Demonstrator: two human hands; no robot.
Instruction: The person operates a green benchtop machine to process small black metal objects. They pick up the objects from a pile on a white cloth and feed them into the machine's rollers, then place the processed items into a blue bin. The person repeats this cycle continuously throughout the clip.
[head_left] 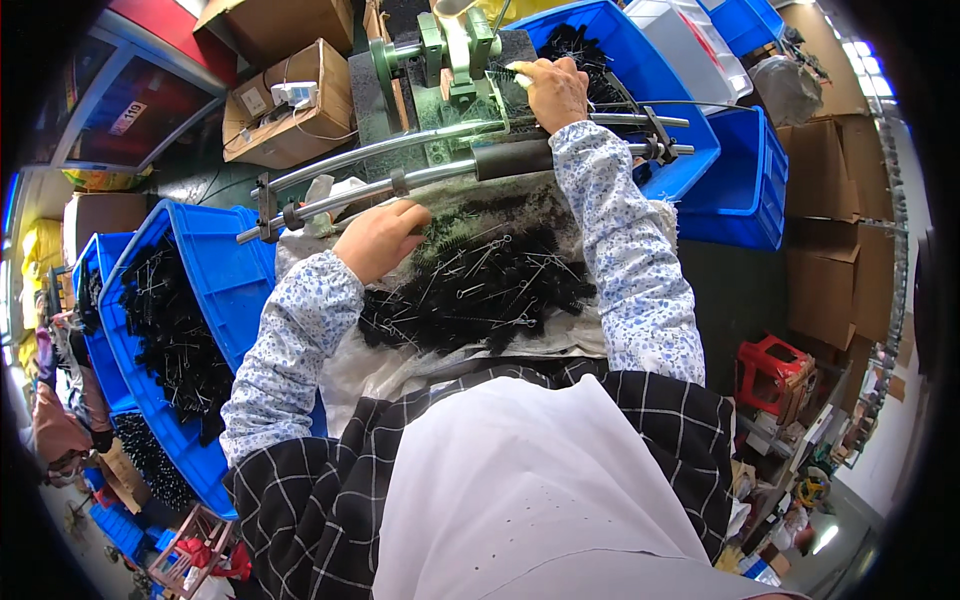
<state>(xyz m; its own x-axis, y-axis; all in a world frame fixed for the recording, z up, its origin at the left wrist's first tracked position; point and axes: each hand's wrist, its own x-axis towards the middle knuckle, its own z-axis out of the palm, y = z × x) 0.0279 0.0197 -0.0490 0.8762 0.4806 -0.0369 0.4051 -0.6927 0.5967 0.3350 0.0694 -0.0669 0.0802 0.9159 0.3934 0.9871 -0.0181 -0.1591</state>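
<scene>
Black twisted-wire brushes with metal loop ends lie in a heap [480, 290] on a pale cloth [380, 365] across my lap. At the left edge of this heap is my left hand [383, 238], its thumb and fingers apart and nothing visible between them. Farther off to the right, my right hand [556, 92] is closed beside a green metal machine [462, 70]. From its fingertips a small dark-bristled brush [500, 73] points toward the machine's middle. Something white covers one fingertip. The palm side of the right hand is hidden.
Two metal rails [370, 190] with a dark sleeve [512, 158] cross between me and the machine. Blue bins of brushes stand at left [215, 290] and far right [690, 85]. A deep blue crate [745, 180], a cardboard box [290, 110] and a red stool [772, 375] are around.
</scene>
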